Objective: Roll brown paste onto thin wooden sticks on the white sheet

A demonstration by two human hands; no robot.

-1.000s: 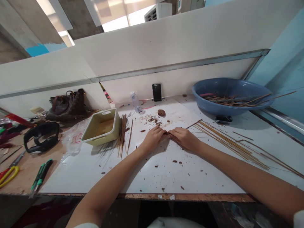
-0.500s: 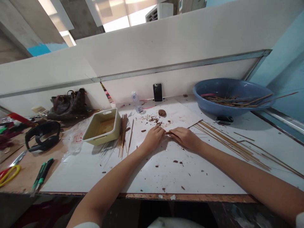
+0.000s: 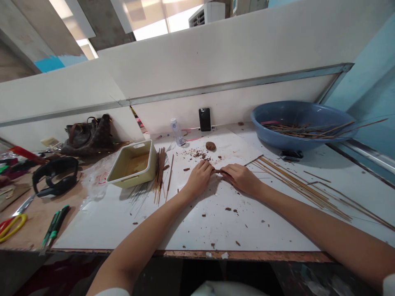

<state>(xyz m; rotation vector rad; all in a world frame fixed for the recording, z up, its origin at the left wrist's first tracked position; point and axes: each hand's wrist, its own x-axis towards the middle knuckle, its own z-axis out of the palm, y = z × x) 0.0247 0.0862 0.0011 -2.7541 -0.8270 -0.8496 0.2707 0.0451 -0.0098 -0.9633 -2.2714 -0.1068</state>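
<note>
Both my hands meet over the white board, closed on a thin dark-brown stick (image 3: 217,171) that shows in the narrow gap between them. My left hand (image 3: 199,177) grips its left end, fingers curled down. Around the right end, my right hand (image 3: 241,178) has its fingers pressed together, and a bit of brown shows under them. Most of the stick is hidden by the fingers. Just beyond lies a rounded brown lump (image 3: 210,146), with brown crumbs (image 3: 199,155) scattered before it. Left of my hands lies a bundle of brown sticks (image 3: 159,170) beside thin wires.
A blue basin (image 3: 284,142) holding long sticks stands back right; tan sticks (image 3: 296,185) lie in front. At left are a pale green tub (image 3: 129,181), a box cutter (image 3: 57,224) and scissors (image 3: 18,224). A phone (image 3: 205,119) and bottle (image 3: 177,131) stand at the back.
My hands stay nearly in place, with slight finger movement; the stick between them shows a little more level. At the far left edge, a partly visible shape and a light-coloured piece have come into view.
</note>
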